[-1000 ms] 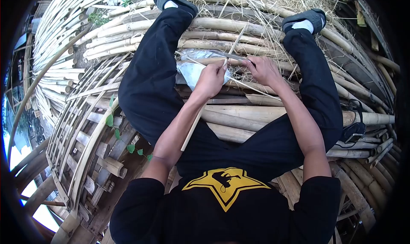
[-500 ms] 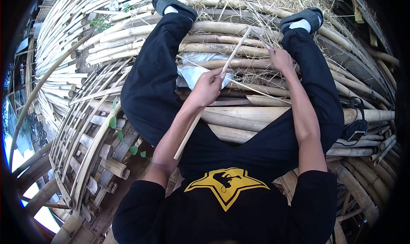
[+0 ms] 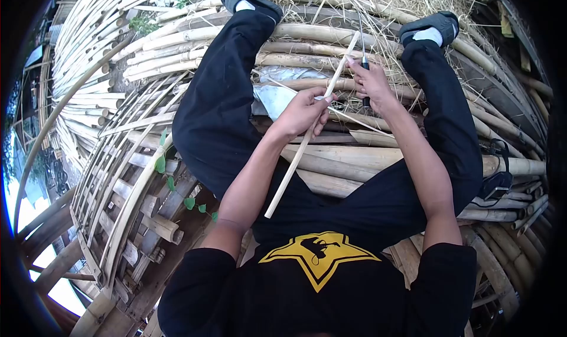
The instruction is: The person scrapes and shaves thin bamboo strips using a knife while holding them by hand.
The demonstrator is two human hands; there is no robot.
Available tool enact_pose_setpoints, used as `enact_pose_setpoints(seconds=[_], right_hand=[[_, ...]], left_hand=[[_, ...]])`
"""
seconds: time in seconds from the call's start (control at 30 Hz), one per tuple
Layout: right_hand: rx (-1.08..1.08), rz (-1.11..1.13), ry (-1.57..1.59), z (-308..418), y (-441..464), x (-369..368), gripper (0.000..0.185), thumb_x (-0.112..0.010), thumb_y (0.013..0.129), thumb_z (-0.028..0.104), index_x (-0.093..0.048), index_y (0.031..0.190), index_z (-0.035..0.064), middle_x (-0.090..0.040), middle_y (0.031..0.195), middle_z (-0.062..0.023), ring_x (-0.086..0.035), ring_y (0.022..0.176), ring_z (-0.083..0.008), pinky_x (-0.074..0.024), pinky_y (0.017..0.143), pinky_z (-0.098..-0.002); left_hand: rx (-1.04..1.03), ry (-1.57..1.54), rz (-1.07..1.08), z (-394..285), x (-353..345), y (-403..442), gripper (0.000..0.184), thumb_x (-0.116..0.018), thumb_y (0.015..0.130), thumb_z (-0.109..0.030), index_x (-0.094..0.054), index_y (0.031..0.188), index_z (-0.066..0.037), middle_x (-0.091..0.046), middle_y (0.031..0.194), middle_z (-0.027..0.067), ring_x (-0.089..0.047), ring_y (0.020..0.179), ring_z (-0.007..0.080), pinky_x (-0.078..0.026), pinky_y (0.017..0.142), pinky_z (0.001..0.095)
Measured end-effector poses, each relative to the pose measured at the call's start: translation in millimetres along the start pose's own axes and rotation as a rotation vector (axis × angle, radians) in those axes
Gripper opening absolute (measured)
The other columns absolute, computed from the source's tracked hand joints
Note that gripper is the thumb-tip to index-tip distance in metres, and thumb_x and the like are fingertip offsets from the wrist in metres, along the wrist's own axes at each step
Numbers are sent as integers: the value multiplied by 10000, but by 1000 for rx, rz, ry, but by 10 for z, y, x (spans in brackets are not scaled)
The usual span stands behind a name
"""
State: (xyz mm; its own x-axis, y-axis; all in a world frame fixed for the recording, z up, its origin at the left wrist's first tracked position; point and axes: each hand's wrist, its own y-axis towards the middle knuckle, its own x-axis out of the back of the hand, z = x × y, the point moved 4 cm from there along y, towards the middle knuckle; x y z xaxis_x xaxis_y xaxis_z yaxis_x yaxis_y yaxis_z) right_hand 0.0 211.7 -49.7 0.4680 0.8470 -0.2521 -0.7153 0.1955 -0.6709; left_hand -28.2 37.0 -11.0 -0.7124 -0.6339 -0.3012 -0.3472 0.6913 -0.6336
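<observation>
My left hand [image 3: 306, 110] is closed round the middle of a long pale bamboo strip [image 3: 290, 170], which slants from above my lap up toward the right. In my right hand [image 3: 372, 88] is a knife [image 3: 364, 58]; its dark handle shows above and below my fist, and the thin blade points away from me. The fingers of that hand are close to the strip's upper part; whether they touch it I cannot tell. Beneath my hands lie a crumpled whitish sheet [image 3: 273, 100] and a thin pale sliver [image 3: 366, 124].
Bamboo poles [image 3: 322, 59] run crosswise under my legs, with dry shavings [image 3: 407, 0] scattered at the far side. A slatted bamboo frame [image 3: 127, 189] stands on the left. On the right, a small black device with a strap [image 3: 496, 183] rests on the poles.
My right hand has moved back toward me and left, closer to my left hand, and the knife now points more directly away. The bamboo strip has shifted slightly right in view.
</observation>
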Motion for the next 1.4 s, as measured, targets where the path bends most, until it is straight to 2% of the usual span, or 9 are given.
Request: enact_pose_setpoints(seconds=[0.43, 0.57, 0.6, 0.63, 0.7, 0.73, 0.97, 1.1, 1.4], right_hand=[[-64, 31, 62, -103, -50, 15, 275, -649, 897, 262, -440, 770, 139, -377, 558, 92, -314, 400, -16, -232, 365, -200], [-33, 58, -138, -77, -120, -62, 259, -592, 930, 340, -532, 866, 96, -420, 568, 71, -308, 416, -6, -218, 380, -197], [-1, 46, -403, -75, -53, 13, 338, -512, 956, 392, -550, 880, 64, -506, 558, -28, -448, 405, -143, -334, 397, -308], [-2, 50, -409, -121, -32, 62, 338, -512, 956, 392, -550, 880, 64, -506, 558, -28, -448, 405, -143, -334, 397, -308], [523, -83, -1070, 29, -124, 15, 398, -447, 968, 398, -545, 882, 22, -577, 624, -172, -575, 565, -362, -429, 547, -466], [374, -33, -1182, 51, -171, -7, 392, -403, 977, 369, -544, 910, 10, -598, 739, -245, -562, 760, -469, -408, 705, -550], [484, 124, -1304, 25, -296, -93, 373, -414, 978, 349, -562, 902, 15, -596, 747, -238, -567, 762, -441, -419, 682, -510], [550, 162, -1236, 26, -286, -71, 406, -431, 973, 362, -577, 859, 1, -584, 751, -239, -561, 771, -435, -418, 682, -497], [557, 157, -1248, -47, -234, 19, 415, -435, 967, 374, -583, 833, 12, -590, 726, -214, -562, 739, -427, -417, 663, -495]], left_hand=[[56, -114, 49, -41, -209, 113, 282, -473, 986, -243, -506, 1124, 1, -577, 666, 62, -506, 388, 105, -422, 340, 231], [-23, -65, 29, 39, -130, 202, 292, -438, 1001, -249, -499, 1133, 5, -584, 688, 62, -444, 352, 72, -364, 307, 210], [-35, -60, 3, 48, -91, 226, 291, -422, 1007, -245, -498, 1133, 6, -584, 692, 59, -415, 341, 60, -333, 297, 205], [-48, -55, -22, 60, -61, 249, 291, -406, 1013, -240, -497, 1134, 8, -585, 695, 56, -385, 329, 48, -301, 287, 199], [-61, -77, -75, 90, -28, 281, 277, -396, 1017, -226, -509, 1116, 7, -555, 674, 35, -382, 340, 38, -280, 292, 195], [-59, -77, -98, 94, -8, 300, 266, -396, 1018, -221, -517, 1103, 1, -528, 659, 18, -366, 344, 35, -271, 298, 194], [-114, -41, -225, 81, 77, 340, 202, -401, 1017, -188, -540, 1037, -43, -409, 595, -44, -280, 386, 20, -219, 336, 201], [-159, 140, -259, 106, 114, 327, 184, -466, 979, -137, -589, 992, -1, -493, 620, -19, -419, 539, 58, -355, 491, 241], [-182, 126, -272, 252, 130, 422, 195, -499, 957, -117, -625, 981, 29, -518, 624, -2, -426, 565, 63, -367, 521, 253]])
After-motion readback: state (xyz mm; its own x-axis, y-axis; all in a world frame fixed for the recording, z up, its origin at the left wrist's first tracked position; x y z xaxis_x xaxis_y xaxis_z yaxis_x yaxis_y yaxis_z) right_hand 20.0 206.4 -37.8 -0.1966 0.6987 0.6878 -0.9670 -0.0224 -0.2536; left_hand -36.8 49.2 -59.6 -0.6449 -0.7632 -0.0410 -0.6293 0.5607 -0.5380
